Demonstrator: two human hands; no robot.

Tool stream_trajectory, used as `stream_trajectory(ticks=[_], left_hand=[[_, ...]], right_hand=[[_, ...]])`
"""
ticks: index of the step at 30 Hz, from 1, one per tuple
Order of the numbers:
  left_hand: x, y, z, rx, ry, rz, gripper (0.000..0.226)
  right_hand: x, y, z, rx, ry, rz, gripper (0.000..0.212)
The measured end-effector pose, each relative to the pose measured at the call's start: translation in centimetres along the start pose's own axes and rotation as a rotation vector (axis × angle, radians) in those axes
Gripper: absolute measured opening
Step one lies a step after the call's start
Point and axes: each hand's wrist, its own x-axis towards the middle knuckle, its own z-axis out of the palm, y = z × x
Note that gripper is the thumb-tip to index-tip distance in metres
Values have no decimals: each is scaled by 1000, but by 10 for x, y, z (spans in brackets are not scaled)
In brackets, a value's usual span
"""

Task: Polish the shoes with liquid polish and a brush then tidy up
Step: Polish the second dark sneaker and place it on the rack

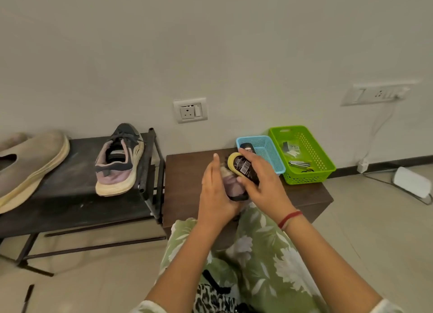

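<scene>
shoes: 3 (118, 161) | baskets: 2 (262, 142) | wall sockets: 2 (190, 110) | polish bottles: 1 (243, 169)

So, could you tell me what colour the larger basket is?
Bright green basket, clearest in the head view.

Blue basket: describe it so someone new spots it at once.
Start at the dark brown table against the wall, right of the shoe rack. At its far right end two plastic mesh baskets sit side by side. The blue basket is the smaller, left one, beside the larger green basket.
</scene>
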Motion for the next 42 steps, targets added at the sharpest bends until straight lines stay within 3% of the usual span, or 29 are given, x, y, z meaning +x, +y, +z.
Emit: stream_trajectory(ticks=[5,10,14,19,23,28,32,37,41,42], left_hand=[[17,-3,4,-20,20,-7,93],[17,-6,4,-76,52,-41,93],[18,-4,10,-124,77,-50,88],[23,-8,4,-113,51,-68,94],[25,-6,13,-136,38,-33,88],[31,-6,10,-118,16,-31,90],[32,-4,17,-132,-61,-7,80],[33,-10,9,-146,-36,-1,84],[36,-9,13,-171,-48,2,72],[35,-10,11,-183,-38,-20,72]], right_hand=[[18,11,-10,-74,-94,-96,56],[9,41,-24,-41,-78,-15,56],[30,24,-13,-279,-151,-221,53],[24,52,-29,-141,-131,-35,54],[42,27,-17,-379,-210,-236,47],[38,55,-41,-277,-134,-41,50],[51,24,-22,-440,-262,-229,49],[44,54,-44,-249,-166,12,51],[53,14,-17,-465,-255,-232,52],[52,19,-17,-464,-265,-214,52]])
